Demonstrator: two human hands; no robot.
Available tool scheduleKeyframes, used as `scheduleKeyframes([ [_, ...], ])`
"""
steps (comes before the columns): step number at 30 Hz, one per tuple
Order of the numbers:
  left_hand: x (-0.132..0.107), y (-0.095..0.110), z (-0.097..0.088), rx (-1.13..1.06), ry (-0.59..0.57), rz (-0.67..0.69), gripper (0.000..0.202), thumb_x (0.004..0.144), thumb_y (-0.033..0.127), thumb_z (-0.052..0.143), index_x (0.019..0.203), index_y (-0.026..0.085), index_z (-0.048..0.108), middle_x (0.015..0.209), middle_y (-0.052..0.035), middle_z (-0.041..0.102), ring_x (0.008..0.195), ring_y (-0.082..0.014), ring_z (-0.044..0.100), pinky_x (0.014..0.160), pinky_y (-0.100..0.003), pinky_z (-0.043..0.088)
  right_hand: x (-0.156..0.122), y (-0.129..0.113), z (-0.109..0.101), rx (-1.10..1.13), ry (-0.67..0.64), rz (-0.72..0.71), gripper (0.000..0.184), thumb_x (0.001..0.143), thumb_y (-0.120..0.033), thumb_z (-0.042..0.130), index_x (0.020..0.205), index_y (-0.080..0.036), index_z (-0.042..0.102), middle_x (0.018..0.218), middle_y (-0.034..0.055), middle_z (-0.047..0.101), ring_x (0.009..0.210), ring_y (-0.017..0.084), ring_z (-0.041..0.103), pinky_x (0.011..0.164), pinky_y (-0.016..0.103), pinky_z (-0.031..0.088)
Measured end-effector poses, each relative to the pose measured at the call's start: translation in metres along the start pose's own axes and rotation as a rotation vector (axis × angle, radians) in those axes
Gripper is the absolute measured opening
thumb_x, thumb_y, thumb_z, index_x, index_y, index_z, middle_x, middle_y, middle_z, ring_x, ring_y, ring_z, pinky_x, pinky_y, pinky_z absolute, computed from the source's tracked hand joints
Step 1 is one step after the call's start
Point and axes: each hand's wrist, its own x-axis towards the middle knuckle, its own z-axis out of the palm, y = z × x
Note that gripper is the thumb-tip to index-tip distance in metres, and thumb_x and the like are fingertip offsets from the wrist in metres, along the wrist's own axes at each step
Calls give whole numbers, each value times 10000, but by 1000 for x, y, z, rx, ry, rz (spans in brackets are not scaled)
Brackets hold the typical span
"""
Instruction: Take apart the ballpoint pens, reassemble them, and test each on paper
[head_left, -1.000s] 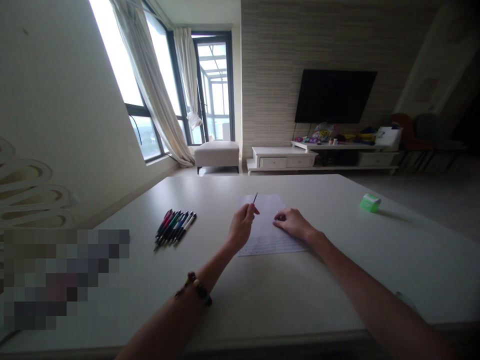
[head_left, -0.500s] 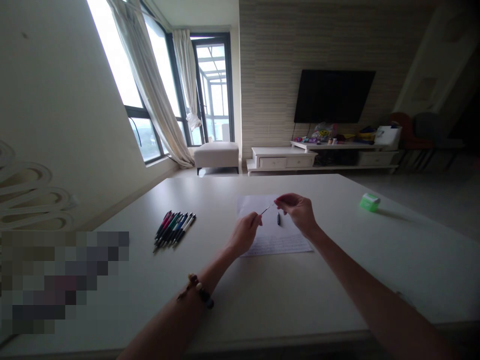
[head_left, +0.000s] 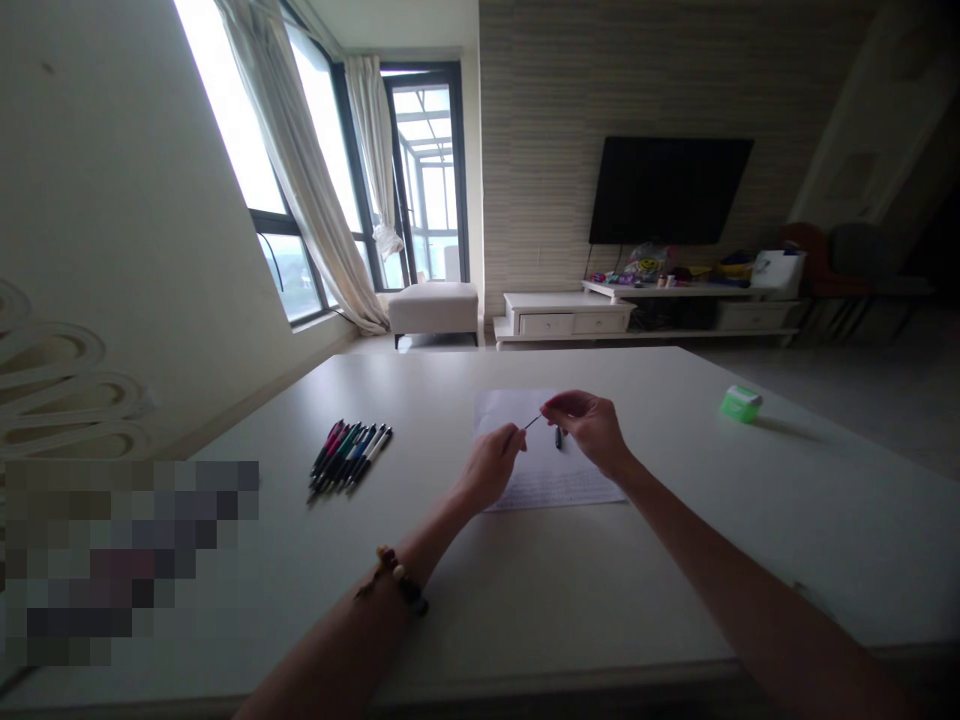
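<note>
Head view shows the left hand [head_left: 492, 466] pinching a thin dark pen refill [head_left: 532, 423], its fine tip just beside the right hand [head_left: 589, 425], whose fingertips are pressed together.

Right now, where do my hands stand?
Left hand gripping thin pen refill, tip at right hand. Small dark pen part on paper sheet. Pen row off left.

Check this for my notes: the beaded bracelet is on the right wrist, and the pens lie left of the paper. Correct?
Not quite: the head view shows the beaded bracelet on the left wrist, not the right. The pens do lie left of the paper.
</note>
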Motion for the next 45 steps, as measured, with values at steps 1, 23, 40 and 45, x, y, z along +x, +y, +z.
scheduleKeyframes([
  [1, 0, 0, 0, -2, -3, 3, 370, 905, 399, 328, 745, 171, 573, 616, 26, 500, 609, -121, 457, 608, -233, 332, -1, 1, 1, 2, -32, 11, 313, 611, -408, 764, 759, -146, 679, 689, 72, 691, 590, 172, 630, 457, 251, 452],
  [23, 1, -2, 0, 20, 8, -18, 363, 897, 384, 336, 768, 169, 599, 623, 17, 528, 597, -124, 460, 603, -238, 335, 17, 33, -22, -546, -90, 280, 396, 653, -219, 626, 1030, -100, 633, 573, 8, 605, 475, 113, 523, 476, 224, 398],
  [40, -1, 1, -1, 15, -7, -15, 361, 897, 380, 332, 758, 169, 590, 643, 6, 542, 608, -132, 456, 600, -243, 336, -1, -8, 0, 41, -48, 32, 522, 677, -425, 706, 1002, -211, 358, 693, 13, 667, 532, 158, 624, 428, 224, 456],
  [45, 0, -1, -1, 32, 18, -8, 363, 902, 364, 329, 764, 166, 601, 630, 7, 541, 595, -129, 459, 590, -240, 331, 2, -5, -5, 88, -47, 38, 449, 723, -465, 660, 990, -200, 414, 730, 35, 679, 558, 170, 650, 428, 223, 463],
])
